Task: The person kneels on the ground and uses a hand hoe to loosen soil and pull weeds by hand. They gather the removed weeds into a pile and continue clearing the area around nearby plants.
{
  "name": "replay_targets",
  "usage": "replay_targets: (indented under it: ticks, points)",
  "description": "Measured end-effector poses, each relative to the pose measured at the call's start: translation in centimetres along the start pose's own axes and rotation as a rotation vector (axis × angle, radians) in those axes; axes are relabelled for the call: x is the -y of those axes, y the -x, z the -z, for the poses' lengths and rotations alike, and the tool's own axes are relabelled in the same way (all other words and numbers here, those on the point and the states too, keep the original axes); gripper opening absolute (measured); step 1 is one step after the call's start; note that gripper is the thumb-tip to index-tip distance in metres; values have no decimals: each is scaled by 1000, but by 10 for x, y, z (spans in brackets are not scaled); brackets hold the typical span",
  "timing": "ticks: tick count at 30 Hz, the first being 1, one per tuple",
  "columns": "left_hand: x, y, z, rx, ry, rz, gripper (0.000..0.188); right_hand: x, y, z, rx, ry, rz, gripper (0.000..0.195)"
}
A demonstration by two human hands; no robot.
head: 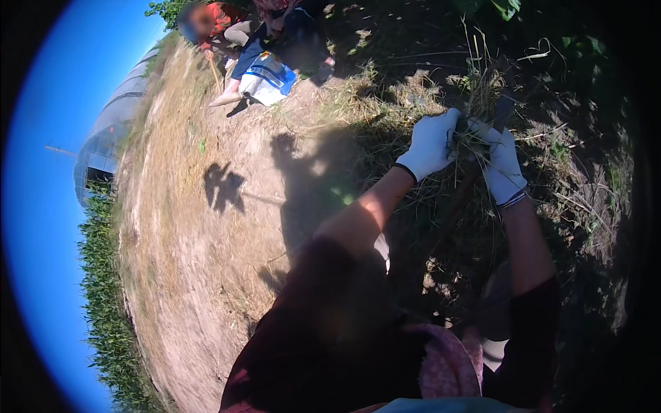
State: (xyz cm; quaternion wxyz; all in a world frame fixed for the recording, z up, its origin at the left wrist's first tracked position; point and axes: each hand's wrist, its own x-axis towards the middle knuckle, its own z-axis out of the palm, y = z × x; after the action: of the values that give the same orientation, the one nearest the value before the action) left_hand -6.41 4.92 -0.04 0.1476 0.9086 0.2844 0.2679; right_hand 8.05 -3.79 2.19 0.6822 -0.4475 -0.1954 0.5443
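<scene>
My left hand (431, 142), in a white knitted glove with a dark cuff, grips a bunch of dry and green grass (467, 142). Close on its right, my right hand (501, 162) wears a matching glove and is closed around a bladed tool. The tool's dark flat blade (504, 109) sticks up above that glove. What looks like its brown shaft (466, 187) slants down below, in deep shade. Loose stalks hang across the right glove, and the fingers are partly hidden by them.
Cut dry grass (372, 98) and leafy plants (508, 8) lie ahead. Two people crouch at upper left, one holding a wooden stick (214, 69), beside a white-and-blue sack (268, 77). Bare soil (196, 248), tall green crops (103, 294) and a plastic-covered greenhouse (106, 121) are leftward.
</scene>
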Motion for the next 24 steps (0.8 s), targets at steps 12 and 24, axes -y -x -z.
replay_targets:
  ticks: [12, 24]
  points:
    - [28, -6, -5, 46, -325, 342, 16, -12, 45, -23, 82, 222, -173, 23]
    - [61, 7, -8, 228, -593, 346, 22, -14, 67, -16, 63, 214, -200, 23]
